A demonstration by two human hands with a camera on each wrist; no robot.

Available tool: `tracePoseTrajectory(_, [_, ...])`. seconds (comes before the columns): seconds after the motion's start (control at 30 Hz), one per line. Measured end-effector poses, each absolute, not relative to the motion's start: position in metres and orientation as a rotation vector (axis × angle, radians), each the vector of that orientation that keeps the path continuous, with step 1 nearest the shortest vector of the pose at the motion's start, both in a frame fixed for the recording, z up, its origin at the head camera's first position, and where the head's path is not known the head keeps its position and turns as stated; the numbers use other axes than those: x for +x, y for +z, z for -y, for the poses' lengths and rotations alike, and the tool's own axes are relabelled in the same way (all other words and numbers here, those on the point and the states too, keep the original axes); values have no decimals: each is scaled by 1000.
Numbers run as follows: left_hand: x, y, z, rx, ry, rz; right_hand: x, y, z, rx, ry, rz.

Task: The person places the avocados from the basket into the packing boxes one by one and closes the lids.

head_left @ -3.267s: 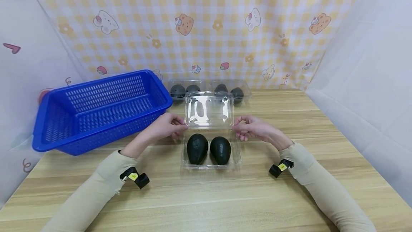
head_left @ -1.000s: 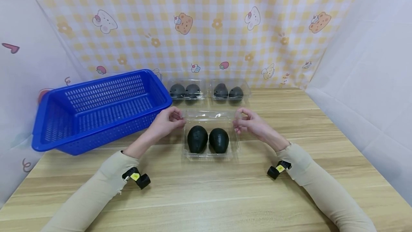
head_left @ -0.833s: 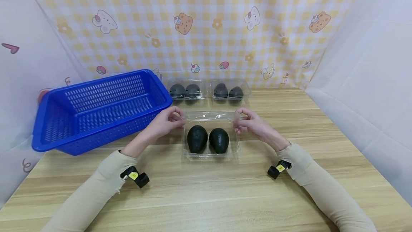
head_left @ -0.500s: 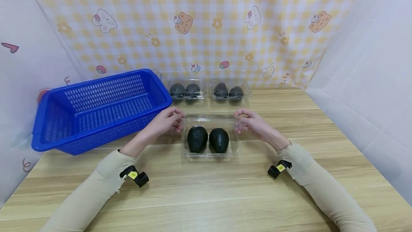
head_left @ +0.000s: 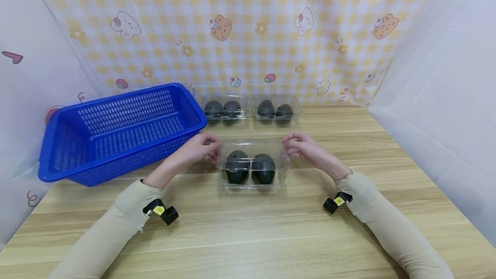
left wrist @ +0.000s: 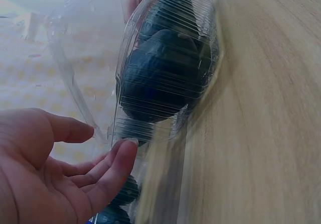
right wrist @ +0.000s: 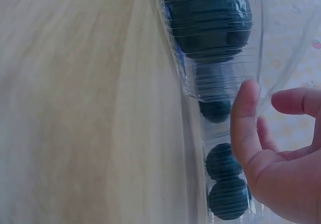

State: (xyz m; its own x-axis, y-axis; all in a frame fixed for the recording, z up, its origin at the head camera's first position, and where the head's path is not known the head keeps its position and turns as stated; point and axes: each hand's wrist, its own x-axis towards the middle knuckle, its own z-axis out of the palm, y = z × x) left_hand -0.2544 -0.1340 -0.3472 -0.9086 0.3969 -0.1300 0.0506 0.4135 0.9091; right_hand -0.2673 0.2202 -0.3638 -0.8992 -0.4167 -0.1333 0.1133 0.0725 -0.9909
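A clear plastic clamshell box (head_left: 252, 187) lies mid-table, with two dark green avocados (head_left: 237, 177) side by side in its base. Its hinged lid (head_left: 253, 146) leans partway over them, still apart from the base's front. At the box's back left corner is my left hand (head_left: 201, 147); in the left wrist view its thumb (left wrist: 75, 130) touches the lid's edge and its fingertips meet the base near the hinge. Mirroring it at the back right corner, my right hand (head_left: 304, 147) keeps thumb and index finger (right wrist: 246, 116) apart, both near the hinge.
A blue perforated plastic basket (head_left: 149, 152) stands at the left, close behind my left forearm. Along the back sit two closed clamshells, one left (head_left: 224, 109) and one right (head_left: 277, 109), each with two avocados. A checked curtain (head_left: 263, 55) hangs behind the table.
The lid has swung from standing up behind the box to leaning forward over the avocados. Both hands have loosened from pinching the lid's sides and stay near the back corners.
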Motion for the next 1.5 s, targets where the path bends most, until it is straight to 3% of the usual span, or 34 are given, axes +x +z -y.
tracePoseTrajectory(0.57, [-256, -344, 142, 577, 1268, -2284, -268, -358, -230, -370, -1572, -1991])
tracePoseTrajectory(1.5, [-258, -347, 141, 388, 1455, -2262, -267, -357, -225, -366, -1761, -1977])
